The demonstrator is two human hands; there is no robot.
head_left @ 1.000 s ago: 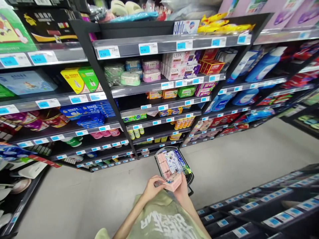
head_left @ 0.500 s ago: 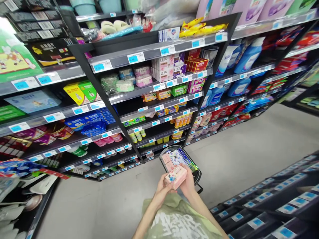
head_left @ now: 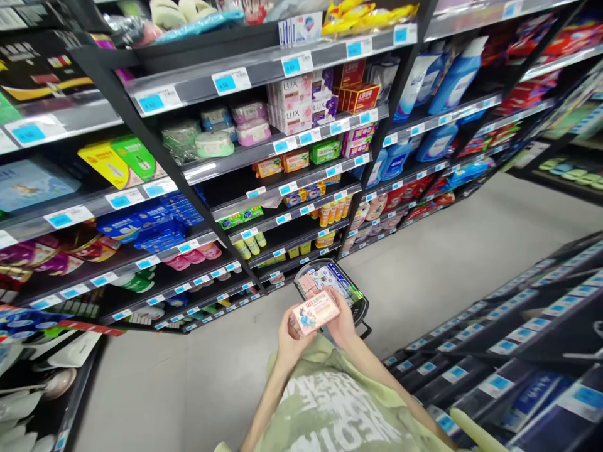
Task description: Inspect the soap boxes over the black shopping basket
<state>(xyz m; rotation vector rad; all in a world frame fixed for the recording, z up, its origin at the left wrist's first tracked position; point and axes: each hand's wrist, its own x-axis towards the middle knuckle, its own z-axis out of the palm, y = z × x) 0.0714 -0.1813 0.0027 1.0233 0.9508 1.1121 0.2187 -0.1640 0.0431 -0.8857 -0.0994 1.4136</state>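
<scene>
A pink box (head_left: 315,312) with printed lettering and a blue picture is held between both hands in front of my body. My left hand (head_left: 291,336) grips its left end, with the fingers wrapped round the side. On the right end, my right hand (head_left: 341,317) holds the same box, fingers along its far edge. Just beyond the hands stands a black basket (head_left: 362,309) on the floor, partly hidden by them. Inside it lie pink packs (head_left: 311,284), a white and blue patterned pack (head_left: 328,279) and some green items.
Tall shelves (head_left: 207,166) with soaps and bottles stand ahead, their lower levels close beyond the basket. Another rack (head_left: 494,348) with price tags runs along the right. Grey floor (head_left: 226,376) lies between, and ladles (head_left: 59,383) show at the lower left.
The pink box has turned so that its printed face shows more squarely. Box and hands sit slightly further left, and the view has shifted, with the shelves further up and left.
</scene>
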